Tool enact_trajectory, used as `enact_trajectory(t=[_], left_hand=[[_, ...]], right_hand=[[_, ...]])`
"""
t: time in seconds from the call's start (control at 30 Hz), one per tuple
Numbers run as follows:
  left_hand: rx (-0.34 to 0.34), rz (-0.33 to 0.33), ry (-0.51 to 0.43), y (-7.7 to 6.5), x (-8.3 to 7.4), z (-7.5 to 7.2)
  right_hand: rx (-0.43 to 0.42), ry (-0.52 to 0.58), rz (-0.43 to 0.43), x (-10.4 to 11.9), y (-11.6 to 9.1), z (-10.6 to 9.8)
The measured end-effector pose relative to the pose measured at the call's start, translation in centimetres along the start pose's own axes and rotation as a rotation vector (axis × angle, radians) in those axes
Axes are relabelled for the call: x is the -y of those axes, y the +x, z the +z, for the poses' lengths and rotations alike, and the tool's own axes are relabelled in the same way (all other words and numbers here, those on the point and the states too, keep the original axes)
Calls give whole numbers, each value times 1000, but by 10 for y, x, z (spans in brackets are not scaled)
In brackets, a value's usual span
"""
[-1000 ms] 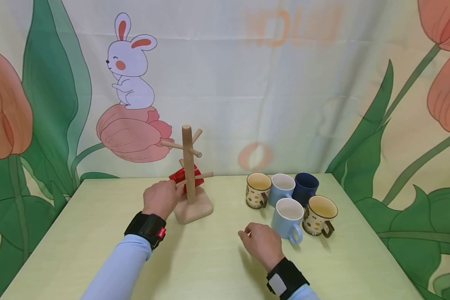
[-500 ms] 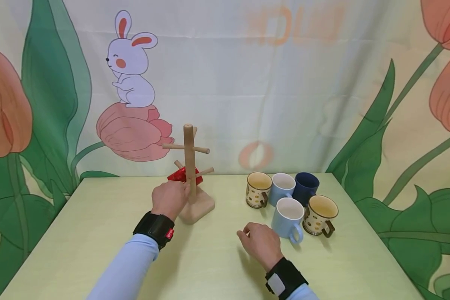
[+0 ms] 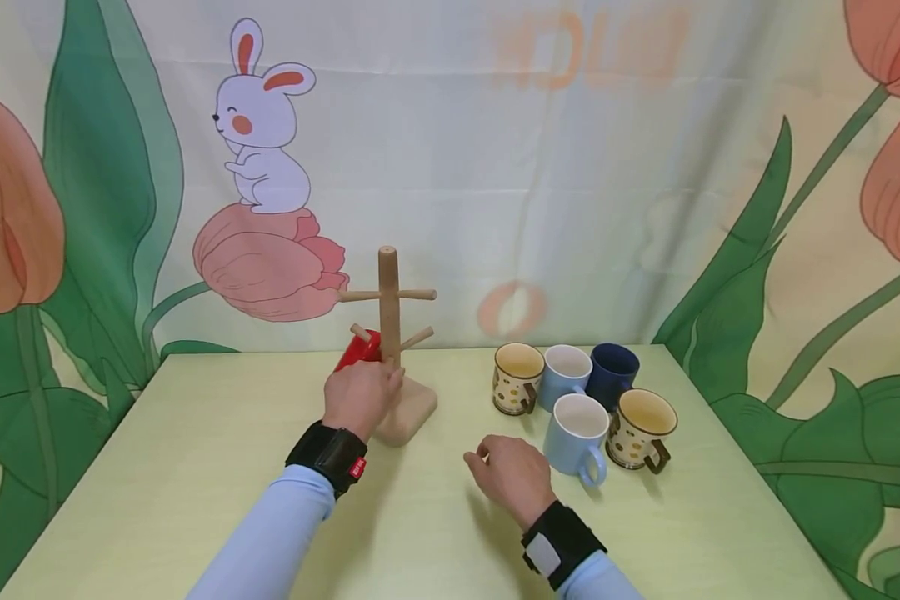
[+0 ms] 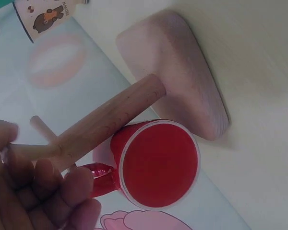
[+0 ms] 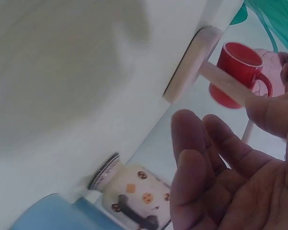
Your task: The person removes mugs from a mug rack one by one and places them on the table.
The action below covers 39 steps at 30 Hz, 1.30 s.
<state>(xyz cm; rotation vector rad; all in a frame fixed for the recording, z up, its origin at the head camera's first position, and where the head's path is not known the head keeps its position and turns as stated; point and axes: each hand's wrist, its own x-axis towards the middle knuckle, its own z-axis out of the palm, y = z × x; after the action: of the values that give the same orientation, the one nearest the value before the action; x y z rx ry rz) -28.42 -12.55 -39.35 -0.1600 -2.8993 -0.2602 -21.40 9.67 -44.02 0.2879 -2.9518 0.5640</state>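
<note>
A wooden mug tree [image 3: 389,308] stands left of the table's middle, with pegs at two heights. My left hand [image 3: 362,398] pinches one of its lower pegs [image 4: 33,152] between thumb and fingers. From another lower peg hangs a red mug [image 3: 358,353], tilted; its round base faces the left wrist camera, and its handle is by the post. Part of the mug is hidden behind my left hand in the head view. My right hand [image 3: 513,481] hovers over the table with relaxed, slightly bent fingers and nothing in them, left of the front light blue mug [image 3: 576,437].
Behind that mug stand a patterned cream mug [image 3: 517,383], a second light blue mug [image 3: 565,375] and a dark blue mug [image 3: 613,371]. Another patterned cream mug [image 3: 640,429] with a brown handle stands at the right. A printed curtain [image 3: 435,150] hangs behind the table [image 3: 195,467].
The mug tree has turned and shifted slightly right, its pegs and the red mug swinging round with it. My left hand has moved right, still on the peg; my right hand has drifted slightly left.
</note>
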Motion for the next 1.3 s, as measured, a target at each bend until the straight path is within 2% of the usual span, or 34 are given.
enact_trajectory(t=[0.07, 0.27, 0.5, 0.67, 0.77, 0.9, 1.1, 1.3], left_hand=[[-5, 1, -44, 0, 0, 1], [48, -39, -137, 0, 9, -1], [6, -115, -165, 5, 36, -6], [-2, -136, -158, 15, 55, -11], [3, -119, -132, 24, 62, -15], [28, -61, -102, 37, 66, -22], [113, 49, -59, 54, 64, -24], [173, 55, -51, 60, 62, -25]], right_hand=[[14, -3, -8, 4, 5, -1], [61, -13, -31, 25, 26, -6], [66, 21, -64, 56, 54, -13], [89, 76, -35, 79, 71, -15], [100, 103, -8, 91, 82, -15], [127, 89, 23, 105, 92, -15], [126, -37, 47, 117, 101, -16], [102, -215, 9, 127, 104, -15]])
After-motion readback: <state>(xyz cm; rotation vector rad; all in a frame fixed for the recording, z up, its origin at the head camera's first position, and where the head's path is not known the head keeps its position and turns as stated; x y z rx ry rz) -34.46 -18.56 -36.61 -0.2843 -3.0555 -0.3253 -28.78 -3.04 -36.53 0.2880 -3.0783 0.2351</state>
